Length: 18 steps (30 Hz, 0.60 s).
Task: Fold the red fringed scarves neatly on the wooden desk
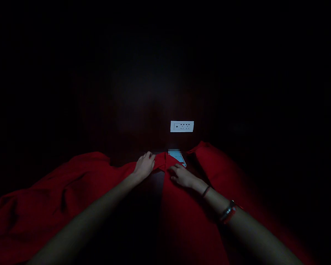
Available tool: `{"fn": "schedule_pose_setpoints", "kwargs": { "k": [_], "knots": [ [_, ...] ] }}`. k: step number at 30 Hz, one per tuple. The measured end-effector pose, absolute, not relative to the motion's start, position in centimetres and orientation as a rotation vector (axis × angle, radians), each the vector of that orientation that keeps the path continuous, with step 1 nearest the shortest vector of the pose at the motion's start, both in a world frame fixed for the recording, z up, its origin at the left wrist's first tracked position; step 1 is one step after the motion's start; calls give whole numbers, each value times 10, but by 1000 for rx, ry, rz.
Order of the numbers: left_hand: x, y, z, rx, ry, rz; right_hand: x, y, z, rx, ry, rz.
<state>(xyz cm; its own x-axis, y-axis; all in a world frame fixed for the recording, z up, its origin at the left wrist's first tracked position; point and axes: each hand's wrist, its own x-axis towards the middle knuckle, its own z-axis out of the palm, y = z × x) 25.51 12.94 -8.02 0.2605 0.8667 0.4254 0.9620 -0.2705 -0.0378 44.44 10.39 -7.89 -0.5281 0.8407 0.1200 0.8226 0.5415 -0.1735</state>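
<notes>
1. Spread from 8 o'clock round to 4 o'clock of the view: red cloth [193, 224], loose and rumpled on the 8 o'clock side, drawn to a narrow strip near the middle. Probably narrowed there by being handled along an edge.
2. Just off centre at 7 o'clock: left hand [145, 163], back upward, fingers bent over the strip. Grip apparently closed on the cloth, likely to anchor that edge.
3. Just off centre at 5 o'clock: right hand [183, 176], fingers half curled against the upper part of the cloth's middle panel. Cannot tell whether pinching fabric or only resting, for want of light at the fingertips.
4. Between both hands: a fold, with layers meeting. Perhaps worked from both sides for finer control.
5. At 11 o'clock from the right hand: phone-like device [175, 156], pale-faced, lower edge partly covered by cloth. Seemingly just lying there, held by neither hand.
6. Past the device, towards 12 o'clock: white socket plate [182, 126], fixed to a dark upright surface, apart from the cloth.
7. At 4 o'clock from the right hand: dark band [206, 191] and bracelet [228, 212], worn back from the fingers.
8. Beneath everything: too dark to tell whether bench or floor.
</notes>
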Motion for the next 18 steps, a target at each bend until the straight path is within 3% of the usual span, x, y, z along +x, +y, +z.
{"fn": "schedule_pose_setpoints", "kwargs": {
  "k": [4, 9, 13, 18],
  "knots": [
    [258, 48, -106, -2546, -1811, -446, 461, 70, -88, -1048, -2897, 197],
    [264, -29, -118, -2720, -1989, -401, 462, 58, -106, -1126, -2823, -118],
    [265, -41, -113, -2764, -1961, -319, 454, 55, -109, -1260, -2760, -188],
    [228, -15, -87, -2840, -2461, -818, 446, 53, -95, -1336, -2770, -15]
  ]
}}
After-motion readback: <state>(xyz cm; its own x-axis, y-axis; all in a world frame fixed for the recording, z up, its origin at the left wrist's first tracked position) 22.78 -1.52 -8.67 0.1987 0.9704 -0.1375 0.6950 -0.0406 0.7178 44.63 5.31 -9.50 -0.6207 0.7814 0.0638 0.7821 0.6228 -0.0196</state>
